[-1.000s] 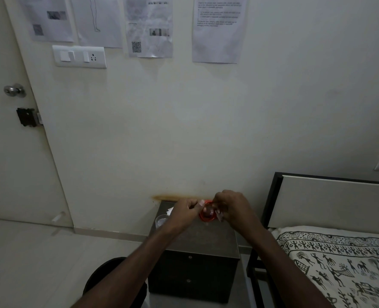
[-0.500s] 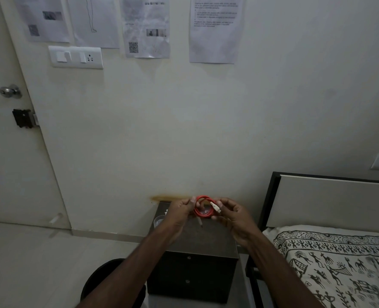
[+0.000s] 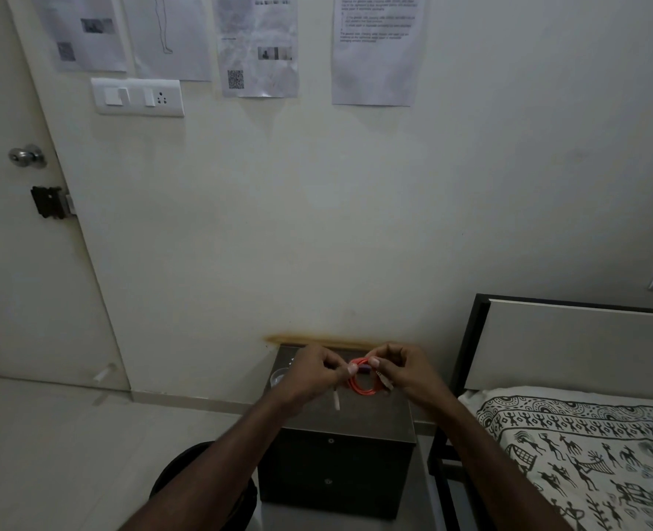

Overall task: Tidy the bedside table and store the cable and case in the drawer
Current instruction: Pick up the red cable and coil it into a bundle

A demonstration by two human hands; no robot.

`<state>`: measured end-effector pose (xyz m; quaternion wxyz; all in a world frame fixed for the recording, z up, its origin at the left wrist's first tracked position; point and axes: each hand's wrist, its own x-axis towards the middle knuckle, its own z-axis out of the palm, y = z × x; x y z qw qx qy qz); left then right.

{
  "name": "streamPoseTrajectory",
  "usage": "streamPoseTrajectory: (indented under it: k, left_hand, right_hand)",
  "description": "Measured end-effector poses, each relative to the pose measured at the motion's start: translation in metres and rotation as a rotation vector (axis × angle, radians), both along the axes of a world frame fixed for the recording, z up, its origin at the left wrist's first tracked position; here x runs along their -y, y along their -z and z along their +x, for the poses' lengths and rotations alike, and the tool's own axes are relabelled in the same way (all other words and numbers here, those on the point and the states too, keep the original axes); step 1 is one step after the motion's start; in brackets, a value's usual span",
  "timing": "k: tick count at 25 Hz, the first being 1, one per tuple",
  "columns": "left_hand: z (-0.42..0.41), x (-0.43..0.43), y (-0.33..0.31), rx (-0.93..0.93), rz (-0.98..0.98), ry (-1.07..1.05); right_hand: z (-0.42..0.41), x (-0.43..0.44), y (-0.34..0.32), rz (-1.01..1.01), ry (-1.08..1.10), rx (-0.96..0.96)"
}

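A red cable [image 3: 361, 389] wound into a small coil hangs between both hands above the dark bedside table [image 3: 355, 419]. My left hand [image 3: 313, 373] pinches the coil's left side, and a white plug end [image 3: 336, 401] dangles below it. My right hand [image 3: 405, 371] pinches the coil's top right, with another white plug end [image 3: 386, 381] by its fingers. The table has two shut drawers, each with a small knob [image 3: 331, 440]. A small clear cup [image 3: 279, 377] stands at the table's left edge. I cannot see any case.
A bed [image 3: 585, 446] with a patterned sheet and pale headboard stands right of the table. A dark round stool [image 3: 202, 488] sits left of it, under my left forearm. Behind are the wall, a switch plate [image 3: 138, 96] and a door [image 3: 18, 224].
The hands dropped slightly and drew closer over the table. The coil now hangs lower between the fingers, and one plug end has slipped down below my left hand.
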<state>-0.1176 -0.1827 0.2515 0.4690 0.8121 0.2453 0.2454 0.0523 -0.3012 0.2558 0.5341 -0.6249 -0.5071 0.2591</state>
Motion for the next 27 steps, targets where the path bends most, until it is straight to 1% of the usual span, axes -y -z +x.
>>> streamPoseTrajectory:
  k: [2, 4, 6, 7, 9, 10, 11, 12, 13, 14, 16, 17, 18, 20, 21, 23, 24, 25, 26, 27]
  left_hand:
    - [-0.002, 0.004, -0.004, -0.012, -0.052, -0.009]
    - [-0.003, 0.008, -0.008, -0.008, -0.149, 0.014]
    - [-0.003, 0.009, -0.010, -0.053, -0.278, 0.080]
    - [-0.003, 0.010, -0.011, -0.092, -0.326, 0.123]
    - [0.001, 0.009, -0.009, -0.148, -0.344, 0.201]
    - [0.002, 0.009, -0.007, -0.152, -0.338, 0.215]
    - [0.003, 0.008, -0.005, -0.143, -0.336, 0.201]
    - [0.003, 0.007, -0.003, -0.122, -0.339, 0.165]
    - [0.004, 0.006, -0.003, -0.086, -0.357, 0.107]
    - [0.004, 0.004, -0.003, -0.033, -0.394, 0.033]
    - [0.005, 0.000, -0.005, 0.127, -0.536, -0.134]
    - [0.005, -0.002, -0.007, 0.214, -0.618, -0.210]
    - [0.006, -0.003, -0.007, 0.293, -0.687, -0.266]
    - [0.012, -0.004, -0.004, 0.383, -0.765, -0.311]
    - [0.015, -0.001, -0.004, 0.403, -0.781, -0.310]
    - [0.022, 0.005, -0.004, 0.429, -0.805, -0.309]
    - [0.024, 0.006, -0.003, 0.441, -0.818, -0.309]
    - [0.024, 0.007, -0.004, 0.446, -0.830, -0.309]
    - [0.024, 0.007, -0.006, 0.444, -0.840, -0.308]
    - [0.023, 0.006, -0.007, 0.447, -0.851, -0.301]
  right_hand:
    - [0.001, -0.003, -0.001, -0.027, 0.022, 0.128]
    - [0.003, -0.007, -0.003, -0.041, 0.012, 0.229]
    - [0.006, -0.011, -0.003, -0.026, -0.014, 0.367]
    - [0.007, -0.014, -0.002, -0.039, -0.024, 0.468]
    - [0.007, -0.018, 0.000, -0.100, -0.038, 0.698]
    - [0.006, -0.020, 0.001, -0.119, -0.033, 0.783]
    - [0.004, -0.021, 0.001, -0.102, -0.017, 0.824]
    - [0.003, -0.021, 0.002, -0.055, 0.007, 0.806]
    - [0.002, -0.020, 0.003, 0.008, 0.056, 0.694]
    - [0.003, -0.017, 0.004, 0.063, 0.147, 0.508]
    - [0.004, -0.007, 0.008, 0.114, 0.369, 0.052]
    - [0.002, -0.002, 0.013, 0.093, 0.418, -0.126]
    - [-0.003, 0.003, 0.021, 0.059, 0.405, -0.210]
    - [-0.024, 0.006, 0.032, 0.012, 0.245, -0.264]
    - [-0.035, 0.004, 0.035, 0.032, 0.173, -0.324]
    - [-0.048, -0.005, 0.033, 0.108, 0.172, -0.493]
    - [-0.052, -0.010, 0.030, 0.143, 0.210, -0.530]
    - [-0.053, -0.014, 0.028, 0.174, 0.257, -0.502]
    - [-0.052, -0.015, 0.029, 0.207, 0.299, -0.412]
    - [-0.052, -0.014, 0.028, 0.259, 0.299, -0.276]
